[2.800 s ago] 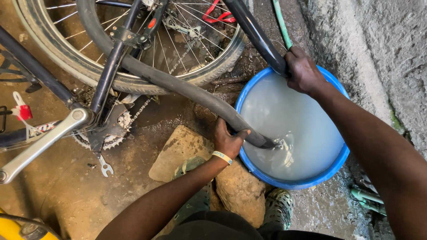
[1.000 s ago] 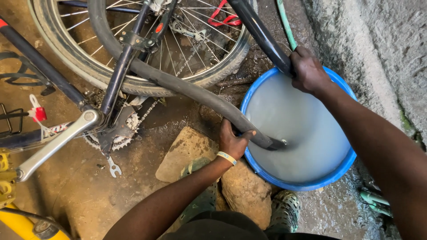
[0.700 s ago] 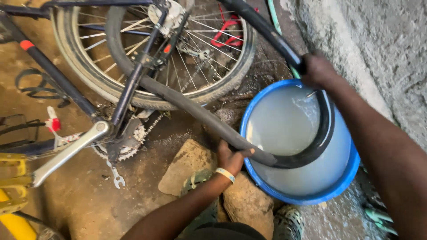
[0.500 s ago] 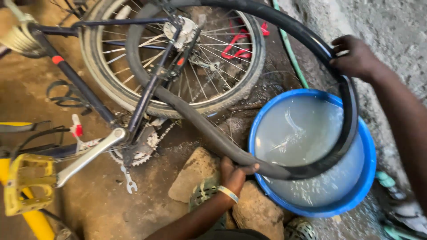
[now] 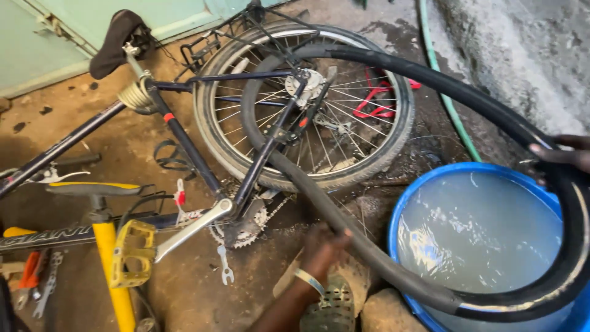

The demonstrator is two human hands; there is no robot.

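Your left hand (image 5: 326, 249) is clamped on the black inner tube (image 5: 393, 267) at 7 o'clock of the blue basin (image 5: 399, 215); your right hand (image 5: 562, 154) grips it at 2 o'clock. Between both grips the tube curves down along the basin's near rim.

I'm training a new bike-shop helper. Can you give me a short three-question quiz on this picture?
1. True or false: both hands grip the black inner tube.
2. What does the blue basin hold? A) cloudy water B) sand C) bolts
3. Which hand holds the tube nearer the rear wheel?

Key:
1. True: left hand and right hand both hold it.
2. A
3. The left hand.
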